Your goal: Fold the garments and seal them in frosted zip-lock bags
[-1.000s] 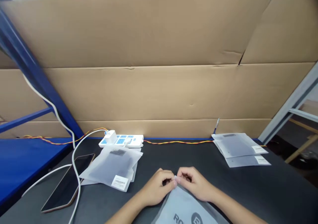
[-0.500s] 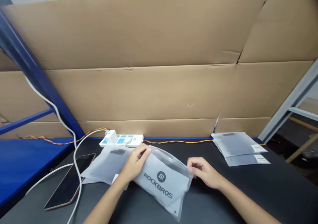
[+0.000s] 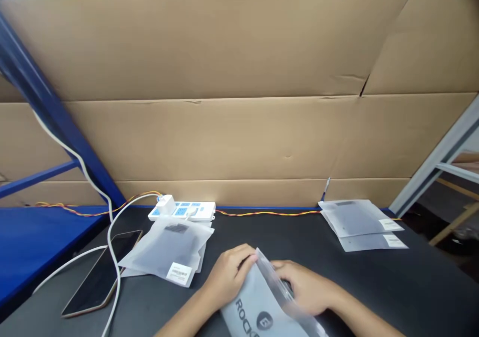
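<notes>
My left hand [image 3: 232, 273] pinches the upper left corner of a frosted plastic zip bag [image 3: 258, 297] printed with a round logo and dark lettering. The bag is tilted, and its lower part runs out of view at the bottom. On the right, my right hand [image 3: 305, 286] is closed at the bag's clear zip edge, with its fingertips partly hidden behind the plastic. The zip strip is blurred close to that hand. Left of my hands lie more frosted bags [image 3: 168, 247], stacked, the top one with a white barcode label.
A phone [image 3: 101, 274] lies at the left beneath a white cable [image 3: 112, 257]. Behind the left stack stands a white power strip [image 3: 202, 211]. Two overlapping labelled bags [image 3: 355, 217] and a pen [image 3: 325, 188] are at the back right, before a cardboard wall [image 3: 239, 137].
Both hands have moved down and closer together, bringing the bag nearer to me and turning it. My right hand has shifted from the bag's far corner along the zip edge. The left stack is now uncovered.
</notes>
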`<act>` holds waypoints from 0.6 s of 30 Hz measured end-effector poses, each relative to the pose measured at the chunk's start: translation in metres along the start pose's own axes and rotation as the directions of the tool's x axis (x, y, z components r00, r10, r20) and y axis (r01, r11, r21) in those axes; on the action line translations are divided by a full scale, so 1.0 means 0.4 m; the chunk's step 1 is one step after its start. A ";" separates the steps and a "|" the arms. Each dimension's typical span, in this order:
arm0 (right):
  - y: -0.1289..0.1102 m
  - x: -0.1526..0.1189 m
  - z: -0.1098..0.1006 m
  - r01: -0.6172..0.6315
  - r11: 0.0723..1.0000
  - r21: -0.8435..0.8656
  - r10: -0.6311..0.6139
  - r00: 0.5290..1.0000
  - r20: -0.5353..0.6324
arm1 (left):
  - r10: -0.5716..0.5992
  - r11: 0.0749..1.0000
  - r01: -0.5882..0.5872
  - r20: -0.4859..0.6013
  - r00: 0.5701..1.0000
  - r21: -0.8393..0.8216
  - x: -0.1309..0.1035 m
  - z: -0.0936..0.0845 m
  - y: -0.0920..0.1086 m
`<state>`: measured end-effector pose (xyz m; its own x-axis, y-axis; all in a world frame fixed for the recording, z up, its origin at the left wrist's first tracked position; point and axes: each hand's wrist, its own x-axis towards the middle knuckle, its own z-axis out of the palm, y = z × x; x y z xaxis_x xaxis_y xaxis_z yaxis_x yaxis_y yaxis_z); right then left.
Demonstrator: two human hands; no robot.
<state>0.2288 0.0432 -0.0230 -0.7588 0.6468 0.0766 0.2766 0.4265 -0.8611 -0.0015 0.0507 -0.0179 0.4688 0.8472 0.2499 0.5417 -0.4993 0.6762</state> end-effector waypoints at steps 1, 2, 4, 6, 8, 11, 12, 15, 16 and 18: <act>0.002 0.000 0.002 0.010 1.000 -0.015 -0.010 1.000 0.010 | -0.003 1.000 0.003 0.024 1.000 0.007 -0.002 0.006 0.005; 0.007 0.000 -0.001 -0.002 1.000 -0.029 0.002 1.000 -0.002 | -0.008 1.000 0.007 0.048 0.999 0.018 -0.003 0.011 0.007; 0.030 -0.002 -0.022 -0.087 0.996 -0.030 0.083 0.991 -0.103 | -0.021 0.998 0.017 0.076 0.997 0.063 -0.003 0.017 0.000; 0.069 -0.007 -0.057 -0.213 0.976 0.041 0.217 0.943 -0.254 | -0.046 0.989 0.037 0.060 0.997 0.146 -0.002 0.021 -0.021; 0.116 -0.017 -0.099 -0.306 0.942 0.140 0.336 0.871 -0.358 | -0.075 0.969 0.069 0.016 0.997 0.236 0.000 0.022 -0.052; 0.181 -0.035 -0.152 -0.354 0.915 0.194 0.404 0.803 -0.439 | -0.064 0.933 0.077 -0.048 0.997 0.352 0.003 0.010 -0.085; 0.198 -0.041 -0.165 -0.357 0.913 0.197 0.407 0.780 -0.475 | -0.036 0.923 0.058 -0.065 0.997 0.381 0.004 0.002 -0.086; 0.234 -0.051 -0.189 -0.338 0.923 0.184 0.377 0.702 -0.604 | 0.075 0.912 -0.068 -0.003 0.997 0.404 -0.002 -0.021 -0.051; 0.241 -0.052 -0.193 -0.322 0.931 0.174 0.355 0.676 -0.646 | 0.104 0.918 -0.120 0.063 0.993 0.379 -0.007 -0.023 -0.030; 0.250 -0.049 -0.198 -0.281 0.949 0.142 0.292 0.620 -0.728 | 0.142 0.932 -0.205 0.220 0.965 0.298 -0.020 -0.009 0.011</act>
<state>0.3181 0.1230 -0.0709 0.0393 0.9861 0.1617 0.3923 0.1336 -0.9101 -0.0054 0.0422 -0.0144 0.6831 0.7066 0.1844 0.6167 -0.6934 0.3725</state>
